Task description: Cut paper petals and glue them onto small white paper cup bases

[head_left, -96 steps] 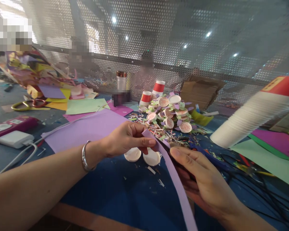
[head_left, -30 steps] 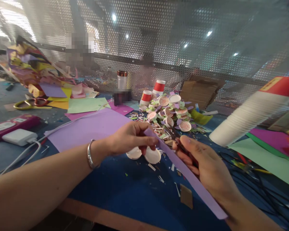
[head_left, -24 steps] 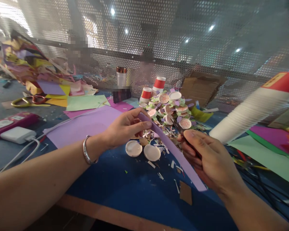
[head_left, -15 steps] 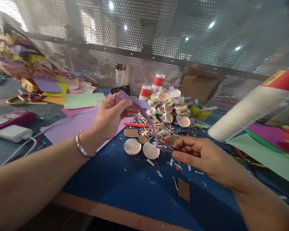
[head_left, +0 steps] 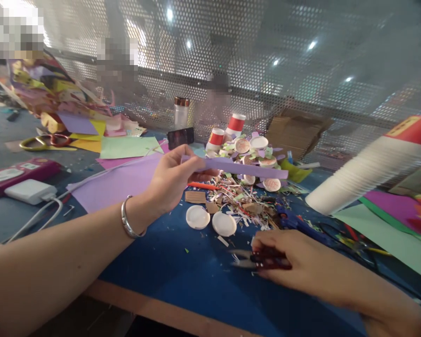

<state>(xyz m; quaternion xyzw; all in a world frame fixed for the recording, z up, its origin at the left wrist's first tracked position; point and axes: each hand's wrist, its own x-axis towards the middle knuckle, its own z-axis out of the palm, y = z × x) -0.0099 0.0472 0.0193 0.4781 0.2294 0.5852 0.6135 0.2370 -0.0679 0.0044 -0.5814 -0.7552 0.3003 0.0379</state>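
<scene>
My left hand (head_left: 177, 175) pinches a purple paper strip (head_left: 245, 167), which sticks out level to the right. In my right hand (head_left: 284, 252) is a small pair of scissors (head_left: 243, 260) with dark red handles; its blades stand apart, pointing left just above the blue table. Two white paper discs (head_left: 198, 217) lie side by side between the hands. Beyond the strip rises a pile of disc-and-paper pieces (head_left: 242, 145), partly covered by it. Under my left wrist spreads a large purple sheet (head_left: 115, 182).
Paper scraps (head_left: 231, 192) litter the middle around an orange stick (head_left: 203, 186). A leaning stack of paper cups (head_left: 365, 166) stands right, near a blue glue gun (head_left: 301, 225). Left lie a power bank (head_left: 24, 174), a white charger (head_left: 31, 191) and gold-handled scissors (head_left: 38, 142).
The purple strip, which hung down to the scissors, now stretches out to the right, apart from them. My right hand has lowered toward me with the scissors, whose blades are now spread.
</scene>
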